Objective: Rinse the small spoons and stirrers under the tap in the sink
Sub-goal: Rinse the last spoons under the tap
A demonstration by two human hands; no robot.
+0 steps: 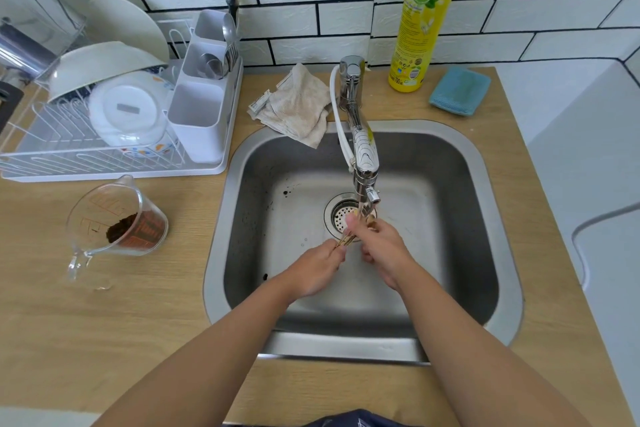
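Over the steel sink (460,163), my left hand (317,270) grips the handle ends of a thin bundle of gold spoons and stirrers (345,239). Their far ends pass into my right hand (379,243), whose fingers close around them right under the spout of the tap (360,149). Water runs from the spout onto my right fingers, just above the round drain strainer (337,215). The bowls of the spoons are hidden by my fingers.
A dish rack (114,135) with bowls, plates and a cutlery caddy stands left of the sink. A glass measuring jug (117,218) with coffee grounds lies on the wooden counter. Behind the sink lie a beige cloth (298,104), a yellow detergent bottle (422,17) and a blue sponge (459,90).
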